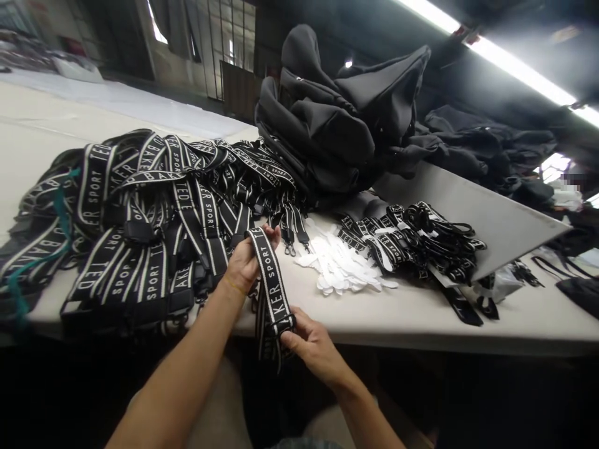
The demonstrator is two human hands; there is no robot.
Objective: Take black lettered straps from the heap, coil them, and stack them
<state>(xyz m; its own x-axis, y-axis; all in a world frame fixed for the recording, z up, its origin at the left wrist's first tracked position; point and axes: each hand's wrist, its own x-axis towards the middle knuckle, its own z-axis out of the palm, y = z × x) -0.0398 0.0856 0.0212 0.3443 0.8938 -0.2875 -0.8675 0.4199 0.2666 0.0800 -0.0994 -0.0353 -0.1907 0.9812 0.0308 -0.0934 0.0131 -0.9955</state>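
Strap (270, 277) front and centre, black with white lettering, stretched between both hands at the near edge of the table (421, 312). Left hand (243, 265) has its fingers curled around the strap's upper end, thumb and fingertips pinching the fold where the band turns over. Right hand (311, 343) grips the lower end, thumb pressed on top just by the metal buckle (284, 324), and the loose tail of the strap hangs off the table edge below that hand. Just left of the strap, and touching the left hand's knuckles, sprawls a big heap of straps (135, 218) of the same kind, lettering running every which way, with a teal cord (60, 215) lying across its far left side. Right of the strap, close by, sits a small pile of white tags (341, 265). Beyond those, further right, lies a bundle of narrower straps (421, 240), tangled tight, resting partly on a grey board (491, 218). Behind the strap, well back on the table, black bags (346, 118) are stacked high, and more dark fabric (491, 146) trails off to their right. A bright strip light (510, 65) runs overhead on the right.
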